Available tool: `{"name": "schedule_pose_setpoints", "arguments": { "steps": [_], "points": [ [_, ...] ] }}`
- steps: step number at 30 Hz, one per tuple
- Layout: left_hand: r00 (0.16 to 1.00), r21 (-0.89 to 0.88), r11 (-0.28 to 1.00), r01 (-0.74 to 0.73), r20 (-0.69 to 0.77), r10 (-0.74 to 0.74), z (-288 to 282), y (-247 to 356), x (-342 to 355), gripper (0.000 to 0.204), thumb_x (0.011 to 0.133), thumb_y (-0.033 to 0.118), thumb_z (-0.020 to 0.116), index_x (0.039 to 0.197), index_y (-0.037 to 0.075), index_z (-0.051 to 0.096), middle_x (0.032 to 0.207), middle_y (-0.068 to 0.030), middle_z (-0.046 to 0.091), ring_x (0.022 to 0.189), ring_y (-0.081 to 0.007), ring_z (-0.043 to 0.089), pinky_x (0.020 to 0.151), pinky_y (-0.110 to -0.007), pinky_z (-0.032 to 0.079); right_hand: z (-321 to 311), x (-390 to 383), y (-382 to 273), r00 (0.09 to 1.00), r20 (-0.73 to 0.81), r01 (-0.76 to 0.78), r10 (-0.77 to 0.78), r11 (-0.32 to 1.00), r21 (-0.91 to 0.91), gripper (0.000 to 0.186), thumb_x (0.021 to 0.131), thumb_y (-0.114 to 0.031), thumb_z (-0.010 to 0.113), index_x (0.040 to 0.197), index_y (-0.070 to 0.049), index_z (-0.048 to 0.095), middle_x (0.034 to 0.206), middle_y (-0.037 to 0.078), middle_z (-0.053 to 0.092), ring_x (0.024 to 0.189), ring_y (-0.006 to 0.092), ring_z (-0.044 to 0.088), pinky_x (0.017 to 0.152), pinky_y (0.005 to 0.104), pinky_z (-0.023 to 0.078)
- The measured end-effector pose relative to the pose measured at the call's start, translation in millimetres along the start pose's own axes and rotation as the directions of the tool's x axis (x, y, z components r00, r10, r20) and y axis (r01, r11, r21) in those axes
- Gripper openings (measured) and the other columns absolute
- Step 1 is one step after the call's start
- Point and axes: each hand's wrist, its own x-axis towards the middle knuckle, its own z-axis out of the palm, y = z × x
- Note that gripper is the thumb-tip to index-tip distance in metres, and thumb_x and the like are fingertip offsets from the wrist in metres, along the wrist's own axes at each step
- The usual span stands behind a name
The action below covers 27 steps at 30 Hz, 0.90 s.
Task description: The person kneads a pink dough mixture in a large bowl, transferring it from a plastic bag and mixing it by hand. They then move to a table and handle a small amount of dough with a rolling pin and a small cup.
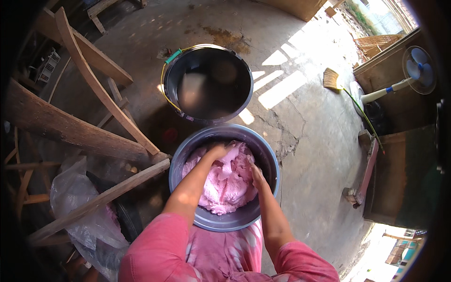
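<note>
A round grey-blue basin (271,188) stands before me, with a soft, lumpy mass of pink dough (223,192) inside. My left hand (220,151) reaches into the far part of the dough, its fingers closed into it and partly hidden. At the dough's right side, my right hand (256,176) is cupped against the mass, with its fingertips pressed in. Both forearms pass over the basin's near rim.
Just beyond the basin is a black bucket (244,96) with dark liquid and a yellow wire handle. Wooden beams (105,202) and a clear plastic bag (77,202) crowd the left. A broom (331,79) and standing fan (416,70) are at right, on cracked concrete floor (310,155).
</note>
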Motion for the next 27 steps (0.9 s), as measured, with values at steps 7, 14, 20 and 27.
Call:
{"name": "schedule_pose_setpoints", "arguments": {
  "steps": [7,14,20,27],
  "points": [
    [0.951,0.106,0.949,-0.296,0.126,0.283,4,-43,-196,0.090,0.079,0.060,0.063,0.136,-0.006,0.041,0.139,-0.0273,0.042,0.136,-0.0390,0.032,0.113,-0.047,0.022,24,-81,94,0.678,0.431,0.711,-0.595,0.385,-0.588,0.045,0.084,-0.041,0.063,0.106,-0.002,0.066,0.114,0.018,0.061,0.111,0.0377,0.054,0.094,0.0471,0.041],
    [0.960,0.687,0.701,-0.192,-0.015,0.278,50,-39,-176,0.058,0.073,0.022,0.062,0.123,-0.007,0.055,0.135,-0.0243,0.047,0.131,-0.0375,0.036,0.100,-0.056,0.031,93,-39,81,0.820,0.361,0.320,-0.443,-0.169,-0.932,0.053,0.065,-0.068,0.066,0.071,-0.016,0.072,0.088,0.004,0.069,0.102,0.0269,0.052,0.079,0.0439,0.042],
    [0.945,0.450,0.876,-0.174,-0.173,0.277,57,-59,-79,0.020,0.082,0.016,0.053,0.095,0.008,0.066,0.102,-0.0122,0.066,0.097,-0.0299,0.063,0.073,-0.043,0.051,93,57,69,0.776,0.233,0.347,-0.586,0.088,-0.934,0.047,0.083,-0.047,0.058,0.110,-0.009,0.063,0.112,0.010,0.065,0.110,0.0267,0.056,0.092,0.0397,0.044],
    [0.998,0.483,0.874,-0.053,0.000,0.060,22,-10,-145,0.082,0.073,0.032,0.075,0.141,0.007,0.036,0.144,-0.0184,0.038,0.132,-0.0340,0.038,0.102,-0.044,0.041,70,25,12,0.847,0.509,0.524,-0.153,0.076,-0.849,0.068,0.076,-0.041,0.072,0.131,-0.006,0.052,0.136,0.018,0.050,0.125,0.0350,0.048,0.104,0.0432,0.039]
  ]
}}
